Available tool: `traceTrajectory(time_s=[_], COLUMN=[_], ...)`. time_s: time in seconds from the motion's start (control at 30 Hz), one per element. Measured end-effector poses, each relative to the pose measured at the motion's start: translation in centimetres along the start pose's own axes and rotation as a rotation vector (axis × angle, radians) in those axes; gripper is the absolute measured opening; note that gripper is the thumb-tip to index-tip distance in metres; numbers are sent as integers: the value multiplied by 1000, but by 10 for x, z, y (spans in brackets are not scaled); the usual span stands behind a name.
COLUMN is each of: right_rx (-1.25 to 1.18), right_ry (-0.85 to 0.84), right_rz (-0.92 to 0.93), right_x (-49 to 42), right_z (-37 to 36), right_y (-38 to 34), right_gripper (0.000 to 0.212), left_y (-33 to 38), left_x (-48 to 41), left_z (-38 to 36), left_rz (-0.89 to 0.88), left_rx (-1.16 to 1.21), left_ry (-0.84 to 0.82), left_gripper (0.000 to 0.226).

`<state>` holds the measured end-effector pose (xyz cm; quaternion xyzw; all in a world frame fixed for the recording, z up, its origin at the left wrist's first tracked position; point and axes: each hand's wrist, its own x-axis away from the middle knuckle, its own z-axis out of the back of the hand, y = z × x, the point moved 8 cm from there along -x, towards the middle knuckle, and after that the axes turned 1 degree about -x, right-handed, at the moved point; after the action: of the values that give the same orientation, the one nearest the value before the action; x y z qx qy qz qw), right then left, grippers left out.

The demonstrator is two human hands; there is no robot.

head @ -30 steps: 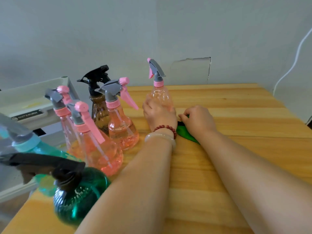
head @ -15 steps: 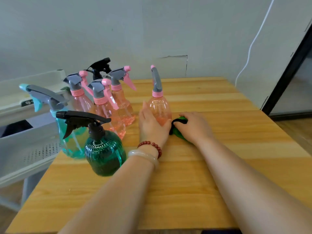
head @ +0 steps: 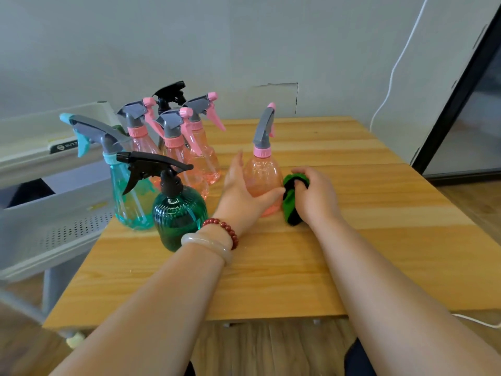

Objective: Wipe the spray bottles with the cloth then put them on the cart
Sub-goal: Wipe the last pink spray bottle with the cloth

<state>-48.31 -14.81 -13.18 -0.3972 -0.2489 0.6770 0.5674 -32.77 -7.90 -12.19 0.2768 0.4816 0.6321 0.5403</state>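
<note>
Both arms stretched forward.
Left hand cups the bottle; right hand's curled fingers clutch the cloth.

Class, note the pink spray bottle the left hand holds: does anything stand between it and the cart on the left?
Yes. Between the pink bottle and the cart stands the cluster of other bottles: the dark green bottle and teal bottle in front, more pink ones behind. Lifting over them seems needed.
</note>
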Motion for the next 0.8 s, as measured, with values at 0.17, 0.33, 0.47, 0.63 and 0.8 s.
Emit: traceTrajectory(time_s=[0.17, 0.33, 0.47, 0.63, 0.8], right_rx=[-58, -119, -230, -477, -521], right_ry=[-36, 44, 125, 204, 203], right_rz=[158, 207, 218, 98, 113], right_x=[8, 8, 9, 11, 16], right_z=[-1, 13, 32, 54, 55], right_y=[-16, -27, -44, -55, -70], right_gripper=[38, 31, 26, 10, 12], left_y=[31, 53, 62, 68, 82], left_x=[-6, -12, -9, 2, 1], left_z=[10, 22, 31, 40, 44], left_rz=[-119, -189, -255, -273, -243], left_rx=[48, 147, 194, 223, 75], left_ry=[166, 263, 300, 277, 205], left_gripper=[99, 67, 23, 22, 23])
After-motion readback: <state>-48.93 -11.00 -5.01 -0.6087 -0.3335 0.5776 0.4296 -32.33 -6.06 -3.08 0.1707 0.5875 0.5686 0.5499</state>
